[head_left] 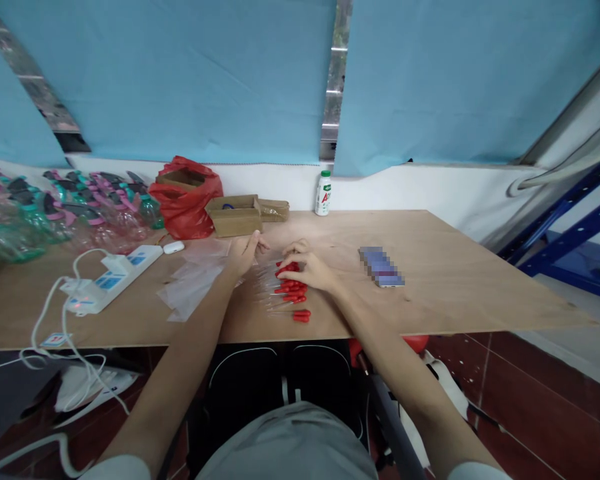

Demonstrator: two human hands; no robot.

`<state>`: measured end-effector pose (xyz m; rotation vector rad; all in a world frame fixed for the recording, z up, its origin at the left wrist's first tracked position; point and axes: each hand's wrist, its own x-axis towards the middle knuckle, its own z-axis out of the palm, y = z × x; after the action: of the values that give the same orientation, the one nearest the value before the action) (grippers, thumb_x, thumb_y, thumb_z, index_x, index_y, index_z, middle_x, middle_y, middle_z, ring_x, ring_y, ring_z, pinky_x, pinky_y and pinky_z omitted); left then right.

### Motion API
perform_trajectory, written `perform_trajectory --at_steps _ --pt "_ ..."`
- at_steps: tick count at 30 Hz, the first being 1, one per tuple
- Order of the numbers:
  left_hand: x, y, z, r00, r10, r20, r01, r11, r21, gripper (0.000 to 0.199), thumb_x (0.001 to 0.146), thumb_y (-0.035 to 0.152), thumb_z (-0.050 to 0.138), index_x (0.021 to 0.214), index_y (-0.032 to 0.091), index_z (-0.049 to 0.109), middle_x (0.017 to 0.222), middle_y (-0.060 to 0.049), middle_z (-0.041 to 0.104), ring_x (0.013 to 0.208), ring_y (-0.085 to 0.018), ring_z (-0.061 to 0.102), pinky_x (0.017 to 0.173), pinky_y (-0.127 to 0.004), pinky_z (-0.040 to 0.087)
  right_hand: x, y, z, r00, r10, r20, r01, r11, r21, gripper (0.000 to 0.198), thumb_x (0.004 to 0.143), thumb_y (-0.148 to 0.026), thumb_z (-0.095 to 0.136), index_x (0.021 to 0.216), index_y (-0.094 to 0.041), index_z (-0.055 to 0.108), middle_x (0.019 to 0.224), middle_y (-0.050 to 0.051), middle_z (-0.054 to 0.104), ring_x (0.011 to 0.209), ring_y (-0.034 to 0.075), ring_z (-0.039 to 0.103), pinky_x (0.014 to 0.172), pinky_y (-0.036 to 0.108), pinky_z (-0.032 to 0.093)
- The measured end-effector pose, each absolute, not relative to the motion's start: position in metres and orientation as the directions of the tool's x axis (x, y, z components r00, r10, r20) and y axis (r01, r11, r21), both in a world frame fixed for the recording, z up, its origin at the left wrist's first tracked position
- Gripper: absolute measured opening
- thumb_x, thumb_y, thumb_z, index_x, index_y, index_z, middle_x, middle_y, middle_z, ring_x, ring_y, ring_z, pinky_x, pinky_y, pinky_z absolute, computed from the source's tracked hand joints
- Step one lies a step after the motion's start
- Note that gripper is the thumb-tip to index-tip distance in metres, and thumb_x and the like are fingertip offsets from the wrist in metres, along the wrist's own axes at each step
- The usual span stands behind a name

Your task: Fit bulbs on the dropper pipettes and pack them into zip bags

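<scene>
Several thin tools with red handles (294, 293) lie in a row on the table, their slender, pale shafts pointing left; their exact kind is too small to tell. My right hand (311, 268) is over the far end of this row, its thumb and fingers curled around a red handle. Just left of the shafts, my left hand (244, 255) hovers with its thumb and fingers drawn together; whatever may be between them does not show. Flat clear plastic bags (193, 283) lie in a loose pile beside my left forearm.
At the back stand an open cardboard box (237, 220), a red plastic bag (183, 207) and a white bottle (323, 193). A phone (381, 267) lies to the right. Leftward are a power strip (115, 280), a white earbud case (174, 247) and several spray bottles (105, 227).
</scene>
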<state>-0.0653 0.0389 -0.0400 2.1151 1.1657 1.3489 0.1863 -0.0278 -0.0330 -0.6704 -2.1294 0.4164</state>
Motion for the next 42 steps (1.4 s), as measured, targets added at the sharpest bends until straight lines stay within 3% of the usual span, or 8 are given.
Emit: perform_trajectory --at_steps 15,20,24,26,29,32,36,42 --pt "-0.067 0.044 -0.048 0.177 0.823 0.539 0.500 -0.547 0.671 0.079 0.110 0.067 0.025 0.082 0.018 0.080 0.075 -0.008 0.076 0.072 -0.020 0.070 0.073 -0.033 0.053 0.189 -0.028 -0.034 -0.559 0.604 0.568 0.344 0.792 -0.504 0.015 0.092 -0.041 0.084 0.098 -0.027 0.084 0.129 0.008 0.068 0.128 0.028 0.056 0.115 0.050 0.045" --pt "-0.062 0.032 -0.037 0.260 0.728 0.635 0.556 -0.651 0.518 0.075 0.112 0.061 0.020 0.108 0.020 0.083 0.108 -0.011 0.082 0.105 -0.025 0.075 0.105 -0.042 0.053 0.190 -0.031 -0.027 -0.469 0.624 0.625 0.357 0.781 -0.512 0.031 0.103 -0.052 0.066 0.117 -0.029 0.081 0.127 0.007 0.070 0.128 0.027 0.058 0.118 0.050 0.044" --pt "-0.052 0.016 -0.024 0.309 0.637 0.706 0.653 -0.682 0.330 0.071 0.111 0.062 0.014 0.163 0.030 0.049 0.171 -0.006 0.046 0.163 -0.031 0.030 0.135 -0.060 0.013 0.194 -0.027 -0.027 -0.375 0.635 0.676 0.420 0.766 -0.487 0.048 0.111 -0.058 0.047 0.147 -0.033 0.067 0.154 0.007 0.059 0.148 0.027 0.047 0.130 0.053 0.033" --pt "-0.045 0.011 -0.022 0.332 0.643 0.690 0.684 -0.668 0.293 0.074 0.109 0.067 0.014 0.172 0.032 0.031 0.181 -0.004 0.023 0.170 -0.035 0.003 0.133 -0.068 -0.001 0.197 -0.023 -0.029 -0.340 0.665 0.666 0.475 0.732 -0.488 0.055 0.112 -0.059 0.039 0.158 -0.034 0.055 0.167 0.006 0.048 0.159 0.027 0.035 0.134 0.054 0.025" --pt "-0.038 0.008 -0.024 0.345 0.661 0.666 0.698 -0.655 0.288 0.078 0.107 0.070 0.011 0.174 0.033 0.023 0.184 -0.004 0.013 0.169 -0.036 -0.012 0.131 -0.069 -0.010 0.198 -0.018 -0.035 -0.314 0.720 0.619 0.533 0.673 -0.512 0.061 0.112 -0.061 0.033 0.167 -0.035 0.042 0.175 0.005 0.036 0.166 0.026 0.021 0.136 0.055 0.018" --pt "-0.036 0.007 -0.026 0.350 0.655 0.670 0.680 -0.669 0.300 0.075 0.108 0.067 0.011 0.173 0.033 0.029 0.182 -0.005 0.021 0.170 -0.035 -0.004 0.131 -0.067 -0.011 0.198 -0.016 -0.039 -0.312 0.750 0.582 0.544 0.644 -0.538 0.060 0.113 -0.059 0.034 0.167 -0.036 0.041 0.176 0.005 0.035 0.166 0.027 0.021 0.136 0.056 0.018" --pt "-0.038 0.001 -0.016 0.334 0.603 0.724 0.647 -0.706 0.290 0.066 0.112 0.054 0.014 0.162 0.027 0.049 0.168 -0.009 0.049 0.163 -0.031 0.032 0.135 -0.063 -0.003 0.198 -0.016 -0.039 -0.279 0.752 0.597 0.537 0.637 -0.552 0.056 0.113 -0.057 0.037 0.163 -0.035 0.047 0.171 0.008 0.041 0.161 0.027 0.030 0.133 0.056 0.024" --pt "-0.030 -0.036 0.006 0.191 0.546 0.816 0.555 -0.745 0.369 0.044 0.109 0.048 0.040 0.122 0.022 0.073 0.113 -0.009 0.078 0.118 -0.027 0.069 0.121 -0.051 0.045 0.206 -0.015 -0.031 -0.185 0.720 0.669 0.547 0.641 -0.538 0.051 0.112 -0.053 0.042 0.156 -0.031 0.054 0.159 0.011 0.051 0.150 0.030 0.042 0.129 0.055 0.030"
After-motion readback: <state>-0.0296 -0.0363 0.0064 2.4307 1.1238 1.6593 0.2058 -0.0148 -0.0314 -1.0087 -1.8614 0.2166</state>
